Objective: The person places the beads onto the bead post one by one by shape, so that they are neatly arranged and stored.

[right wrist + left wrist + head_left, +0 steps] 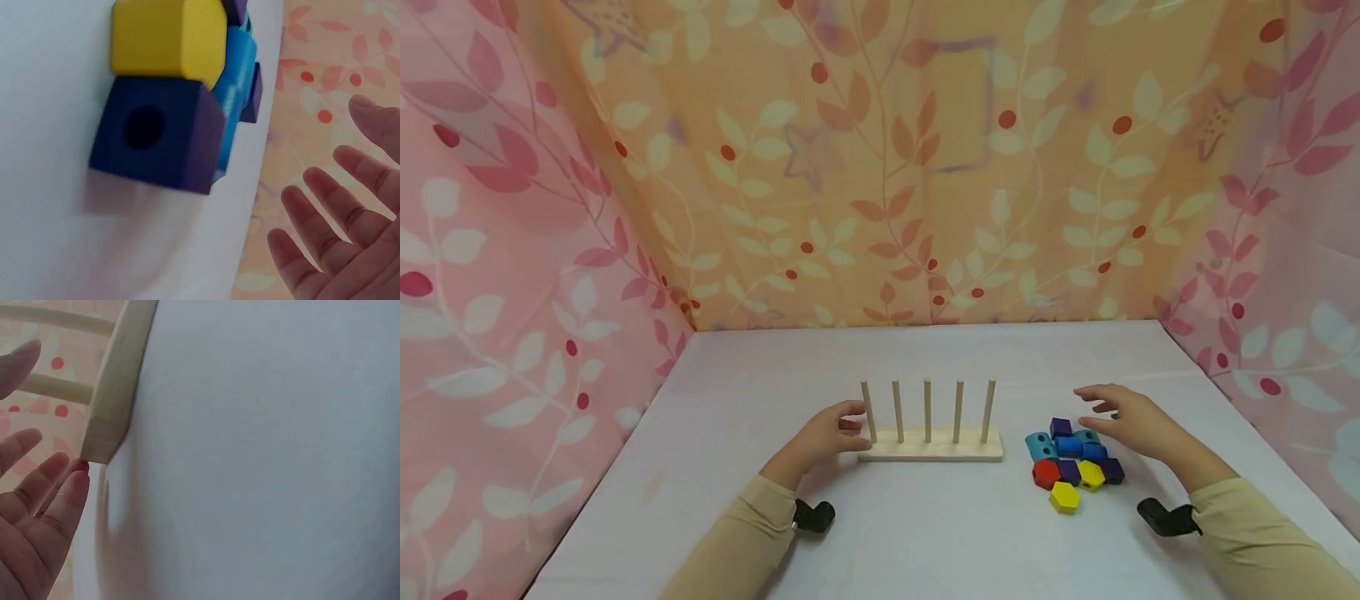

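Your hands are well apart, with the peg rack and the blocks between them. Your left hand point(818, 435) is at the rack's left end, fingers slightly bent, thumb standing off from them. Left wrist view: your fingertips come right up to the end corner of the rack's base; you are not gripping it, and whether skin meets wood I cannot tell.

Your right hand point(1138, 423) hangs over the far right side of the block group, fingers spread, thumb apart, holding nothing. Right wrist view: a clear gap lies between your fingers and the nearest blocks.

Wooden rack point(930, 456): set on the white table point(925, 533), left of the blocks. Five pegs rise from its long base in one row; your left hand is beside the leftmost peg point(868, 412).

Blocks, grouped closely to the right of the rack: red six-sided block point(1046, 474) at the left; one yellow block point(1064, 497) nearest you, a second yellow block point(1092, 476) behind it to the right. One dark purple cube point(1113, 471) sits at the right edge, touching the second yellow; its round hole shows in the right wrist view. Another purple cube point(1061, 427) is at the far edge. Light blue block point(1041, 447), with holes, lies left of a darker blue block point(1067, 447).

Patterned cloth point(925, 167) stands behind the table.
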{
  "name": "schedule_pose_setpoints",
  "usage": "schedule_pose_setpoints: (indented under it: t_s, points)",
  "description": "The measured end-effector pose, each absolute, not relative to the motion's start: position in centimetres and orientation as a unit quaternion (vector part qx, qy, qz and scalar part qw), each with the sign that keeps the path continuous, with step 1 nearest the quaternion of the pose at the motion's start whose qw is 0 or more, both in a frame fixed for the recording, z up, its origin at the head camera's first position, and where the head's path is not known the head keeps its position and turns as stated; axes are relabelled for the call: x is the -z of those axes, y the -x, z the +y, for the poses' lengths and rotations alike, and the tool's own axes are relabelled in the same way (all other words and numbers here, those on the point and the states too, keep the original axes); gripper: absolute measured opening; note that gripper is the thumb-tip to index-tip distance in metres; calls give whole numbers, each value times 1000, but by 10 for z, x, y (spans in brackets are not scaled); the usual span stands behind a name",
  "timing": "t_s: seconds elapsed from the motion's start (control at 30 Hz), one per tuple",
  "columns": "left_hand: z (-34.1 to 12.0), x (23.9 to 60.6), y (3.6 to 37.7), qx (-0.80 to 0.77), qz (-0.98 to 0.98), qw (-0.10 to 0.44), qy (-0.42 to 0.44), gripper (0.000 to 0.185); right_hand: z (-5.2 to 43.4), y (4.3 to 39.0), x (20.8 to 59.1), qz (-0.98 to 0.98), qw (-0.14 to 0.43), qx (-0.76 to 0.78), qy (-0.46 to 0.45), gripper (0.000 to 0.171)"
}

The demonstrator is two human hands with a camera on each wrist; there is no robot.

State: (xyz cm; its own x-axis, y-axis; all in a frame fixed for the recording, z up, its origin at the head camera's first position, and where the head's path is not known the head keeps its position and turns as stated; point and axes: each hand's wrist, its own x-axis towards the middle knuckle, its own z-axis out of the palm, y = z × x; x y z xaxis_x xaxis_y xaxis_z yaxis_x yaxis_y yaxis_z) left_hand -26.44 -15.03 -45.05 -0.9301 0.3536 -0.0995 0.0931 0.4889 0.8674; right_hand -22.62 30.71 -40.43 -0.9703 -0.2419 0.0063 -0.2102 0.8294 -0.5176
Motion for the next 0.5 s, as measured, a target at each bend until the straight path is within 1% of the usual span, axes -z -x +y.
schedule_pose_setpoints:
  t_s: [0.17,0.3,0.5]
  points:
    - [-147,458,264,-471,863,140,-119,66,323,229,419,945,74,307,84,46]
    - [-146,463,265,-461,868,147,-111,58,334,230,432,941,103,317,65,43]
    - [-148,469,266,-443,877,129,-132,50,343,231,446,936,119,329,50,38]
